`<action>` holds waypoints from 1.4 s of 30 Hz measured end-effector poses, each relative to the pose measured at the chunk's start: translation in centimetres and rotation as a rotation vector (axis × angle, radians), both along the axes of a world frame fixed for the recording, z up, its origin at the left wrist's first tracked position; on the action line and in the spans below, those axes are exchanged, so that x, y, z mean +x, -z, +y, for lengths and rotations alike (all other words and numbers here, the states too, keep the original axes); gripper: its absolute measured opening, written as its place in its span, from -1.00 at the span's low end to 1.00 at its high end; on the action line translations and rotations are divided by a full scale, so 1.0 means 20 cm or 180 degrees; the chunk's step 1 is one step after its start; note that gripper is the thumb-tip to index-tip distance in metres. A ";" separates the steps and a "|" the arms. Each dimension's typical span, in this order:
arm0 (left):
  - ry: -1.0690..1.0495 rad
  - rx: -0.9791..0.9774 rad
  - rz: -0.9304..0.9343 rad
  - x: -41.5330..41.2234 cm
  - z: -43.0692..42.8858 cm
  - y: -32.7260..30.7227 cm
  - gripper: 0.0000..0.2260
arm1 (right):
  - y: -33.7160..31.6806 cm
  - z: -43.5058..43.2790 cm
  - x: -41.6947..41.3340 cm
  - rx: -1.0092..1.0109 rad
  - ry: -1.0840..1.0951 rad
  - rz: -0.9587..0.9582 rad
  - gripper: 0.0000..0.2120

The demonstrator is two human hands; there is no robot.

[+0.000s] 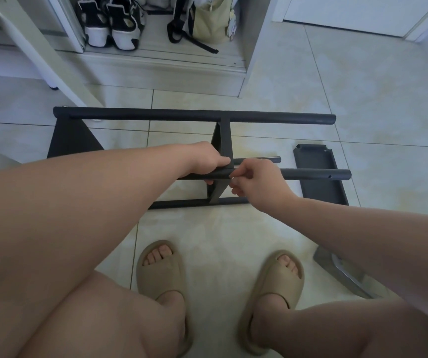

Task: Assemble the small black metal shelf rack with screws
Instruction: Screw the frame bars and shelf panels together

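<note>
The black metal rack frame (194, 116) lies on its side on the tiled floor, with long round posts and a middle shelf panel (222, 140) standing on edge between them. My left hand (207, 161) grips the near upper post (316, 174) where it meets the panel. My right hand (254, 180) pinches something small against that post at the joint; the item itself is too small to make out. A second shelf panel (73, 140) sits at the frame's left end.
A loose black shelf tray (319, 177) lies on the floor to the right, under the post's end. Another dark part (337, 270) lies near my right forearm. My feet in beige slippers (161, 270) are in front. A shoe cabinet (156, 58) stands behind.
</note>
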State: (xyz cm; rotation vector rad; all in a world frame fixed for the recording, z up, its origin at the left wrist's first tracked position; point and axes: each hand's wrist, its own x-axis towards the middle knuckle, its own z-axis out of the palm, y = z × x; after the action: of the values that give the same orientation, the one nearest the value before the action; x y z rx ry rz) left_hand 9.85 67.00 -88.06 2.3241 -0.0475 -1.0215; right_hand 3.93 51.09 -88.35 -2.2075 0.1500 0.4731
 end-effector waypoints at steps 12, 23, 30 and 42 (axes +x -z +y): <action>-0.0411 -0.0136 0.0038 0.01 0.00 0.02 -0.59 | -0.07 0.00 0.01 -0.1118 -0.1313 -0.0700 -0.82; -0.0467 -0.0198 0.0031 0.02 0.01 0.05 -0.60 | -0.06 0.03 0.00 -0.0970 -0.0919 -0.0504 -0.81; -0.0480 -0.0198 0.0050 0.02 0.01 0.05 -0.61 | -0.03 0.04 0.03 0.0061 0.0110 0.0177 -0.85; -0.0513 -0.0266 -0.0049 0.01 0.02 0.04 -0.73 | -0.03 -0.03 0.11 -0.1654 -0.0764 -0.0311 -0.66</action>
State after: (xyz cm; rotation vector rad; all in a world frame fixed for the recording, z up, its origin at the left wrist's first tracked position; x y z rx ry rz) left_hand 9.95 67.41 -88.90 2.2205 0.0881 -0.9042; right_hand 6.19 50.40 -87.71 -2.7716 -0.0542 0.4961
